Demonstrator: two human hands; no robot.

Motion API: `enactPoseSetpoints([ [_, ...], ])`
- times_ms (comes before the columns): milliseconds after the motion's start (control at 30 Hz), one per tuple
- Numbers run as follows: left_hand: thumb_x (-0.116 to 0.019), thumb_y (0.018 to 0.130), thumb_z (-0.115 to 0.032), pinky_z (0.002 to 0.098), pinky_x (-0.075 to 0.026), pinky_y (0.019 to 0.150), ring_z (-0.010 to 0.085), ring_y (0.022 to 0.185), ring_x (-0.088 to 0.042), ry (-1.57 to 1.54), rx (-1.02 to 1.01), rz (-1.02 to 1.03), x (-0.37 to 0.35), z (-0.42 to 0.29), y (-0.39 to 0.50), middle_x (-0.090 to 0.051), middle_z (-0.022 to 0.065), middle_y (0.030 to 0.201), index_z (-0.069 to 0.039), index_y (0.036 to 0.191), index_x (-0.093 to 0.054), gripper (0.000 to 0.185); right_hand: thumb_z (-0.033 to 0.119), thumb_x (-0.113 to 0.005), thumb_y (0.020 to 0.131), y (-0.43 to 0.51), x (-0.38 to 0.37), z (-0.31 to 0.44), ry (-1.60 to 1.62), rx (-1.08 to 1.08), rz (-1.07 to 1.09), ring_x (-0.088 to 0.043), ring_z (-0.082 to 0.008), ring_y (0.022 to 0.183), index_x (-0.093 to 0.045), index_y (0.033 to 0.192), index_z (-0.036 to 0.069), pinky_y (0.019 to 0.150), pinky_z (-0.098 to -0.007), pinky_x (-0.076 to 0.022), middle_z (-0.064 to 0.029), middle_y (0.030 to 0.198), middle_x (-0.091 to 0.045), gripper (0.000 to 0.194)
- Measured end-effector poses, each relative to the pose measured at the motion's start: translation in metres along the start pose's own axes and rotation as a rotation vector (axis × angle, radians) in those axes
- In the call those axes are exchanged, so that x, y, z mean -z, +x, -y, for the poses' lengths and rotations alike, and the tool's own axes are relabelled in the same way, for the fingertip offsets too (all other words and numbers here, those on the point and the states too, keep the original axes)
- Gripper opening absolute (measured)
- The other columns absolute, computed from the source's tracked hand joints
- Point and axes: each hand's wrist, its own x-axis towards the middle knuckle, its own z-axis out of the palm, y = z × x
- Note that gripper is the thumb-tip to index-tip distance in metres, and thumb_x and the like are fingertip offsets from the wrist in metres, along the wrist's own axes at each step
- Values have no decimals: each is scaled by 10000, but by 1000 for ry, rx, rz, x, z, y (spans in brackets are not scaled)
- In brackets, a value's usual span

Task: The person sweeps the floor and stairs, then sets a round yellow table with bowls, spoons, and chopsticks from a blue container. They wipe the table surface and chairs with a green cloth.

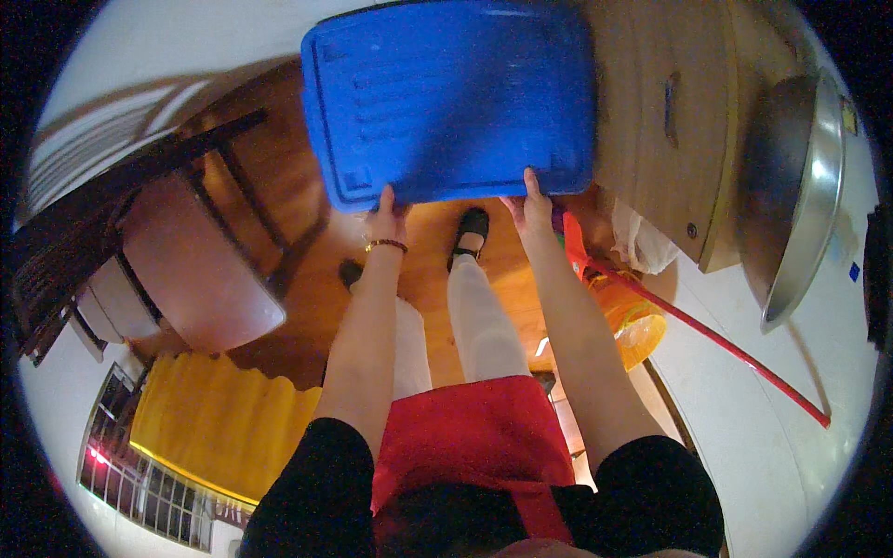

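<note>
In front of me is a blue plastic lid [446,104] with raised ribs, apparently on a storage bin whose sides are hidden below it. My left hand [388,215] grips its near edge toward the left, with the thumb on top and the fingers curled underneath. Toward the right of that same edge, my right hand [530,202] holds on in the same way, thumb over the rim. Whether the bin rests on the floor or is lifted cannot be seen.
A wooden cabinet [649,139] stands close on the right, a metal basin [802,209] beside it. A red-handled broom [725,342] leans near an orange waste bin [635,324] and a white plastic bag [638,240]. Chairs [202,272] and a yellow curtain [216,411] are at left.
</note>
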Motion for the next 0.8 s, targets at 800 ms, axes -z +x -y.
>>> enactPoseSetpoints([
  [800, -597, 863, -210, 339, -503, 694, 188, 735, -599, 100, -185, 323, -5, -124, -92, -626, 85, 831, -63, 976, -561, 189, 189, -620, 841, -116, -151, 99, 38, 112, 277, -600, -198, 806, -541, 1078, 114, 635, -336, -525, -54, 968, -616, 260],
])
